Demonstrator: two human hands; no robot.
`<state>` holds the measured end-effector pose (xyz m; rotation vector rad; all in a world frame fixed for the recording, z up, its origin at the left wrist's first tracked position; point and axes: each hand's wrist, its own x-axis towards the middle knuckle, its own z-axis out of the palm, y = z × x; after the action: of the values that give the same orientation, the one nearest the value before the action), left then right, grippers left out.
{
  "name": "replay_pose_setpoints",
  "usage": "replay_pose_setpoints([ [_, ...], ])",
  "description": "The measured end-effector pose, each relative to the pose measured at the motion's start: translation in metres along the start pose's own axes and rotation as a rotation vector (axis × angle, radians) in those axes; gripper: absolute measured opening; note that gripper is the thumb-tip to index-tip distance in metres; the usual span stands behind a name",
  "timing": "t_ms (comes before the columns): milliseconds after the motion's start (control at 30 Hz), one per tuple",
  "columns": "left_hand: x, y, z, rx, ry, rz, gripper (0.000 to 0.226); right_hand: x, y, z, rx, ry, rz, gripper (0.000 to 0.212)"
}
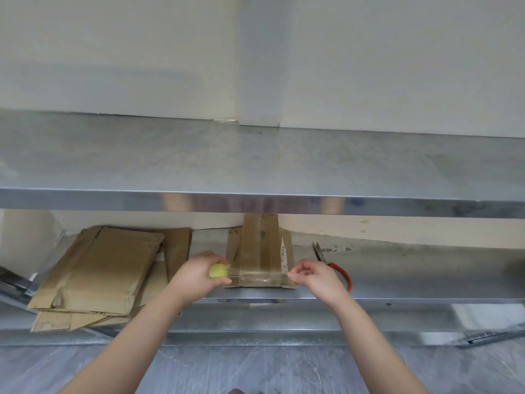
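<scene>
A flattened cardboard box (260, 245) lies on the lower metal shelf (397, 280), its far end hidden under the upper shelf. My left hand (196, 275) grips a yellow tape roll (218, 271) at the box's near left corner. A strip of clear tape (260, 275) runs from the roll across the box's near end. My right hand (314, 275) pinches the tape's free end at the box's near right corner.
A stack of flattened cardboard (96, 271) lies on the lower shelf to the left. Pliers with red handles (331, 263) rest to the right of the box. The upper metal shelf (255, 166) spans the view above, against a white wall. Grey floor lies below.
</scene>
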<state>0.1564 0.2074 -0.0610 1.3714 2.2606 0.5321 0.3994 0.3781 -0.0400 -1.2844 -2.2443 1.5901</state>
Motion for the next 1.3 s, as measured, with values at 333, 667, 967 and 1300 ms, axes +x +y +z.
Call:
replay_pose_setpoints([
  [333,0.023,-0.013,0.021,0.098,-0.119,-0.134,0.051,0.043,0.015,0.009,-0.098,-0.071,0.144,0.020],
  [667,0.028,-0.019,0.034,0.147,-0.135,-0.028,0.056,0.061,0.040,0.037,0.034,-0.031,0.250,0.009],
  [967,0.023,-0.017,0.036,0.445,-0.147,0.227,0.064,0.052,0.050,0.063,0.053,0.156,0.249,0.023],
  [1300,0.037,-0.012,0.027,0.465,-0.169,0.319,0.058,0.020,0.058,0.087,-0.487,0.226,-0.290,0.062],
])
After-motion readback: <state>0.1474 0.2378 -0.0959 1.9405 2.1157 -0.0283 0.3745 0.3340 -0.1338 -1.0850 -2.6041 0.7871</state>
